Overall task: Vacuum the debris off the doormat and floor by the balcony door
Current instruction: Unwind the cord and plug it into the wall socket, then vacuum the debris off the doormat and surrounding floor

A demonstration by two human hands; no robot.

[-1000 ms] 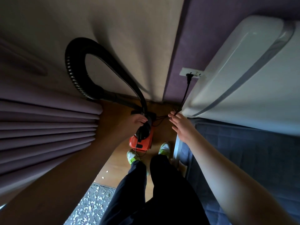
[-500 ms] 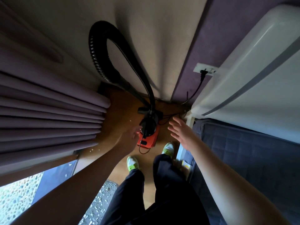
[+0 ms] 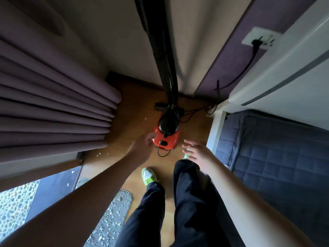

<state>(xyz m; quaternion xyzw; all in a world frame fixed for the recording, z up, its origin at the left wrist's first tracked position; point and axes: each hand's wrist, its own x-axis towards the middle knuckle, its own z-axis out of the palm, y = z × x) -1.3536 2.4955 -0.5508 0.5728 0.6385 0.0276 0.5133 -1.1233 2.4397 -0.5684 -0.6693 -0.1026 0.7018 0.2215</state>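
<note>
Two bare hands hover over the wooden floor, neither holding anything. Left hand, fingers loosely extended, sits just beside the red canister vacuum; whether it touches is unclear. Right hand is spread wide, near the vacuum's other side. Black hose rises up the wall. Grey doormat, speckled with pale crumbs, lies lower left by the balcony door.
</note>
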